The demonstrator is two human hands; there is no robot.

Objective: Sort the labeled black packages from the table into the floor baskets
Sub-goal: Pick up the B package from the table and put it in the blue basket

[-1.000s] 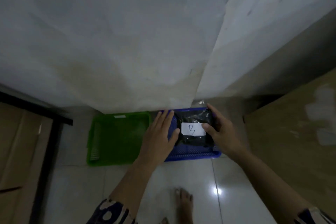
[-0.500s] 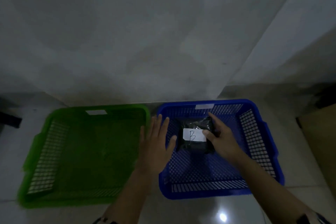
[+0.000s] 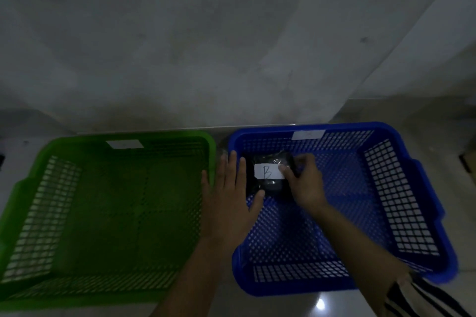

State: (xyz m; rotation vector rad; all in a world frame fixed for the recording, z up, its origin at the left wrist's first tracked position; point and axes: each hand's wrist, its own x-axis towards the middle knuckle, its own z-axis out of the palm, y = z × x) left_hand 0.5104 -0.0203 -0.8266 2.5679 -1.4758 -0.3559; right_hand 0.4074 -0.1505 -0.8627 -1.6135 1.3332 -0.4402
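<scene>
Two perforated plastic baskets sit side by side on the pale tiled floor, against the base of a grey wall. The green plastic mesh basket is on the left and holds nothing visible; a small white tag sits on its far rim. The blue plastic mesh basket is on the right, with a similar white tag on its far rim.

The black plastic-wrapped package, carrying a white rectangular label marked "B", is inside the blue basket, at its far-left corner. Whether it rests on the basket bottom or is just above it cannot be told.

The right hand grasps the package from its right side, thumb on the label's right edge and fingers curled over the far-right edge. The left hand is spread flat and released, fingers extended, over the blue basket's left rim, its thumb tip touching the package's near-left corner. A striped sleeve shows at the near right.
</scene>
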